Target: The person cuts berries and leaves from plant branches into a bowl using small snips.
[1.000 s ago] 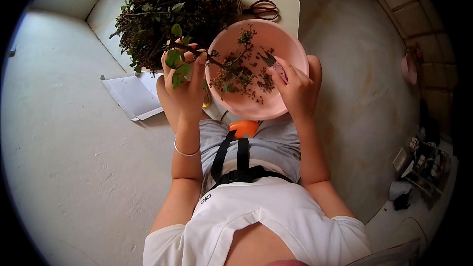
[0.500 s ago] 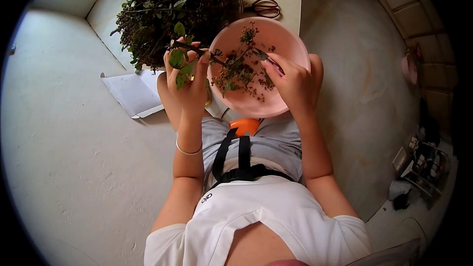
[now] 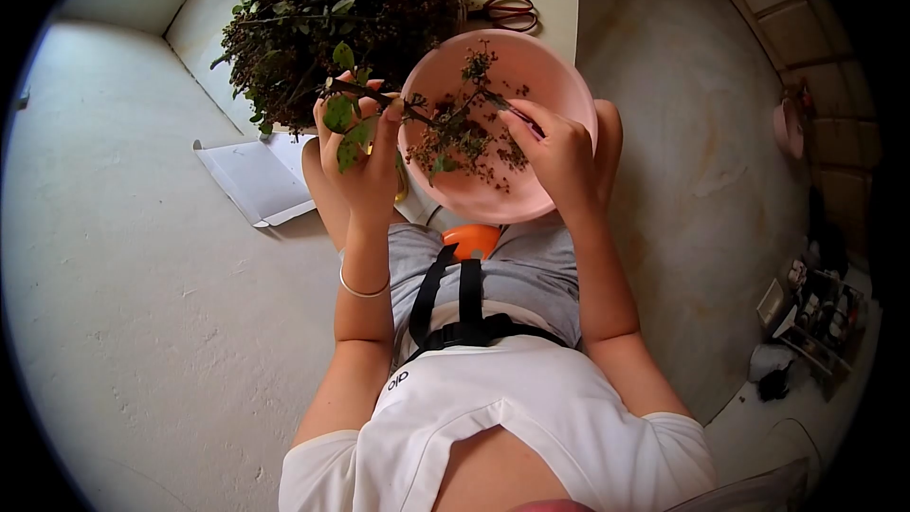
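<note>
My left hand (image 3: 358, 142) is closed around the thick cut end of a branch (image 3: 417, 115) with green leaves and clusters of small brown berries. The branch reaches right, over a pink basin (image 3: 559, 71). In my right hand (image 3: 557, 154) is a slim purple-handled cutting tool (image 3: 526, 121), its dark tip among the berry stems. Whether the tool has one blade or two I cannot make out. Loose berries and sprigs lie in the basin, partly hidden under the branch.
A large heap of berry branches (image 3: 332, 28) rests at the back left on a pale stool or table (image 3: 559, 0). Scissors (image 3: 510, 11) with dark red handles lie beside it. A white open carton (image 3: 251, 175) is on the floor at left. Several small items crowd a rack (image 3: 820, 322) at right.
The tool's tip and my right hand have shifted very slightly among the stems. My left hand keeps its hold on the branch, almost still.
</note>
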Available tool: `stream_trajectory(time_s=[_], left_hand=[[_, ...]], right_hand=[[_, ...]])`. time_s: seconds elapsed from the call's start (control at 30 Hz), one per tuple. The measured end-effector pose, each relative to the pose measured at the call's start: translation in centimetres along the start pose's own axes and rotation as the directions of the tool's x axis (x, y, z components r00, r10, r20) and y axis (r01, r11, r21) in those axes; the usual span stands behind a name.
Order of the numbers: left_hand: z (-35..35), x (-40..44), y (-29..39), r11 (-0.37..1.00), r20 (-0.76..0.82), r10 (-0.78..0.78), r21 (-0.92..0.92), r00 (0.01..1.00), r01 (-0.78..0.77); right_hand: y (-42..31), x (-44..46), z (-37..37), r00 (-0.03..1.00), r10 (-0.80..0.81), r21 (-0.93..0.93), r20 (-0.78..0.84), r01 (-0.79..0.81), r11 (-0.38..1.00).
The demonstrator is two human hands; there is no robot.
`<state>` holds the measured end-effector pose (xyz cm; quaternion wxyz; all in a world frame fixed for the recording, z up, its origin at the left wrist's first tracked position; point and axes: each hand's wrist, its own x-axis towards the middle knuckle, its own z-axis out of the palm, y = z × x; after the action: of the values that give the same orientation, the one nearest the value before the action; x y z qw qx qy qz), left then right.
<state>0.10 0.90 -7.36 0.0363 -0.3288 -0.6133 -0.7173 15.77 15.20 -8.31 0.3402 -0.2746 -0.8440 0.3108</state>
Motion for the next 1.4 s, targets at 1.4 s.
stream_trajectory(time_s=[1.4], left_hand=[[-0.8, -0.7, 1.9, 0.975, 0.223, 0.14, 0.14, 0.965, -0.174]], right_hand=[[1.9, 2.3, -1.0, 0.821, 0.29, 0.498, 0.491, -0.538, 0.68]])
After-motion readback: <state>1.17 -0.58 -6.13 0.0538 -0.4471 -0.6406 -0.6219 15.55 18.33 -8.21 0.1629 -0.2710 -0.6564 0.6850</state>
